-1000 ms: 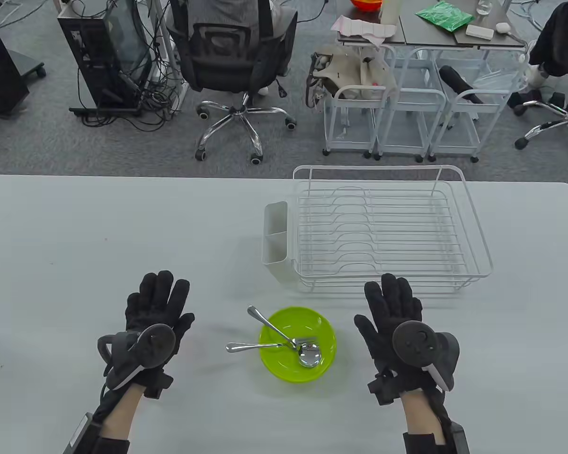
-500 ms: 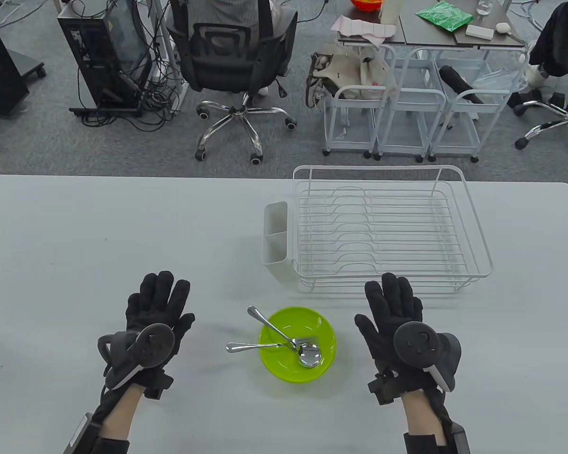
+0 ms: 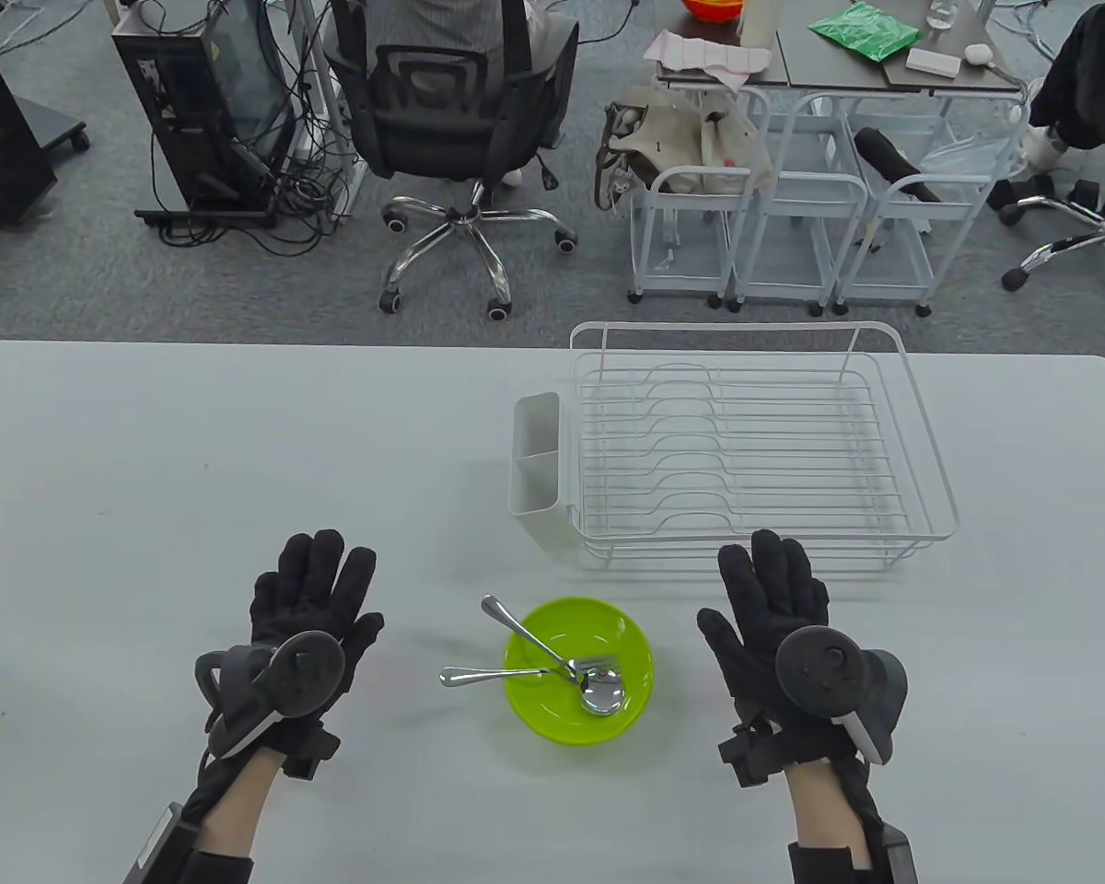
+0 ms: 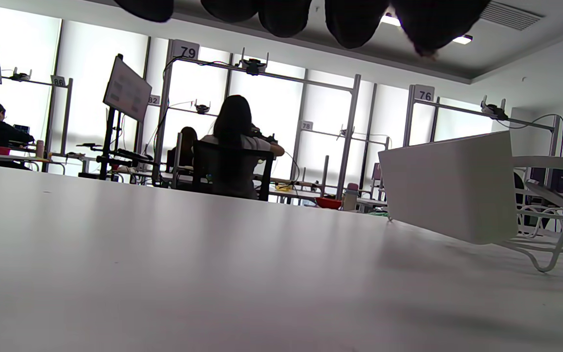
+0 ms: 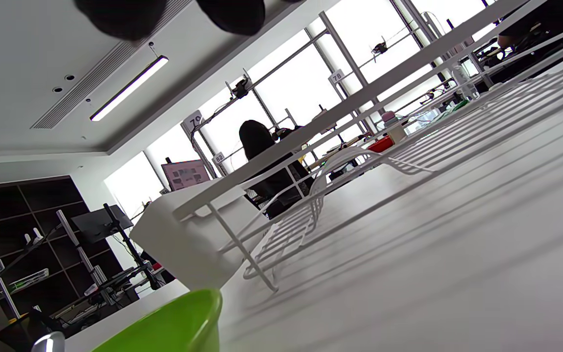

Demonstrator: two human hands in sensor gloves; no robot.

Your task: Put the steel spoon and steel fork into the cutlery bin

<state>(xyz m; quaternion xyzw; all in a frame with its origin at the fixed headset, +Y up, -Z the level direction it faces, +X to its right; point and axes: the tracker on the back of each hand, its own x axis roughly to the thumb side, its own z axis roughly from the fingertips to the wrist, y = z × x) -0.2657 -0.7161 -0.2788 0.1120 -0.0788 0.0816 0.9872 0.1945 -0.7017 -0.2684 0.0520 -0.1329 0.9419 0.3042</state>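
**Cutlery waits in the bowl**

While my left hand (image 3: 308, 612) and right hand (image 3: 773, 612) lie flat and spread, holding nothing, the steel spoon (image 3: 552, 658) and steel fork (image 3: 525, 673) cross in the green bowl (image 3: 631, 645) between them, near the white cutlery bin (image 3: 536, 479).

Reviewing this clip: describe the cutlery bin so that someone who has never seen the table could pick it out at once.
Find the white wire dish rack on the far right part of the table. The cutlery bin hangs on the rack's left end, just beyond the green bowl. Unlike the open wire rack, it is a solid white, open-topped box split into two compartments.
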